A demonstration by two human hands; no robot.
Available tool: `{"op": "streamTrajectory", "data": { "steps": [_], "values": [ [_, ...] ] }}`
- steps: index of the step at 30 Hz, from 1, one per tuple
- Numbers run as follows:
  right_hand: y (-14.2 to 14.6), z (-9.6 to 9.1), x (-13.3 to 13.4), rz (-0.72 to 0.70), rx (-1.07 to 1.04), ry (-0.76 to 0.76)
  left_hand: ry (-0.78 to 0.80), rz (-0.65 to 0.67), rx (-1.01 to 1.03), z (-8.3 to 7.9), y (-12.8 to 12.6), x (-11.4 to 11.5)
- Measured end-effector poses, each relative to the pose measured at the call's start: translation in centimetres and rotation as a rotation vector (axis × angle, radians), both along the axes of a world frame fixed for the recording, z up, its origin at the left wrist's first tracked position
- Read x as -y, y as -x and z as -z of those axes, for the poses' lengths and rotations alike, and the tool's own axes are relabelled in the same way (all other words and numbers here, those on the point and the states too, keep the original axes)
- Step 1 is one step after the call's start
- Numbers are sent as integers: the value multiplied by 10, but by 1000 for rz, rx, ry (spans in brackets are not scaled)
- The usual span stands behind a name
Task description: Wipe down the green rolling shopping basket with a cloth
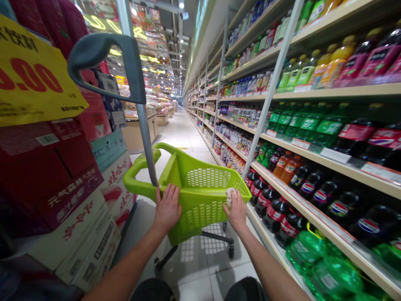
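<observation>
A lime-green shopping cart (200, 213) with a perforated plastic basket stands in front of me on a wheeled frame. My left hand (168, 207) grips the near rim of the basket, close to the grey metal pole (147, 142). At the right end of that rim, my right hand (237, 211) presses a crumpled whitish cloth (230, 195) against the plastic with its fingers. Above the cart, a dark grey looped handle (134, 71) is fixed to the pole. No goods show in the visible part of the basket.
Shelves of bottled drinks (307, 121) line the right side, with green bottle packs (332, 271) at the bottom. Stacked drink cartons (62, 167) and a yellow price sign (34, 75) stand close on the left. A tiled aisle (178, 125) runs ahead past display counters (140, 129).
</observation>
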State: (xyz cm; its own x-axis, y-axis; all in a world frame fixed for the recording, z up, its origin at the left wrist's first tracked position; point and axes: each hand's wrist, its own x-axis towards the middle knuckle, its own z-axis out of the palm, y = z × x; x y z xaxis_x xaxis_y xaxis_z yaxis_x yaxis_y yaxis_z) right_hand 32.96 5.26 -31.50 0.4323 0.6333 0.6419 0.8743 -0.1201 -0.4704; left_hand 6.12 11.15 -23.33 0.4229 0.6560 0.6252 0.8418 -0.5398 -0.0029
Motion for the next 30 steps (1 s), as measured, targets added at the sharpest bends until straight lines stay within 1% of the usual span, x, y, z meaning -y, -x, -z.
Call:
{"op": "streamTrajectory", "data": {
  "steps": [2,3,5,7,11,15,17,20,22,23,25,27,28,29,30],
  "values": [
    [-6,3,2,22,262,95,-4,8,-3,0,0,0],
    [-10,3,2,41,342,129,-6,12,-6,0,0,-1],
    [-22,-1,-2,63,442,204,-9,18,-11,-1,1,-2],
    [-32,-8,-10,50,498,287,-9,17,-18,-2,2,-3],
    [-42,-17,-26,-43,505,394,-3,23,-38,-5,4,-5],
    [-56,-20,-33,-116,457,425,2,41,-47,-6,9,-7],
    [-70,-23,-30,-93,431,426,1,46,-45,-6,12,-8],
    [-88,-25,-21,9,371,415,-1,55,-32,-6,16,-8],
    [-83,-20,-19,40,350,411,2,61,-20,-5,18,-9],
    [-74,-16,-20,24,349,406,3,63,-14,-5,18,-9],
    [-50,-5,-26,-77,356,353,0,67,-7,-5,19,-10],
    [-28,5,-30,-213,371,250,-4,72,-5,-5,20,-10],
    [-23,9,-31,-255,380,209,-3,74,-6,-5,20,-10],
    [-24,10,-28,-267,387,188,-2,78,-7,-5,21,-9],
    [-31,11,-24,-248,390,191,1,82,-9,-5,21,-9]
  ]
}}
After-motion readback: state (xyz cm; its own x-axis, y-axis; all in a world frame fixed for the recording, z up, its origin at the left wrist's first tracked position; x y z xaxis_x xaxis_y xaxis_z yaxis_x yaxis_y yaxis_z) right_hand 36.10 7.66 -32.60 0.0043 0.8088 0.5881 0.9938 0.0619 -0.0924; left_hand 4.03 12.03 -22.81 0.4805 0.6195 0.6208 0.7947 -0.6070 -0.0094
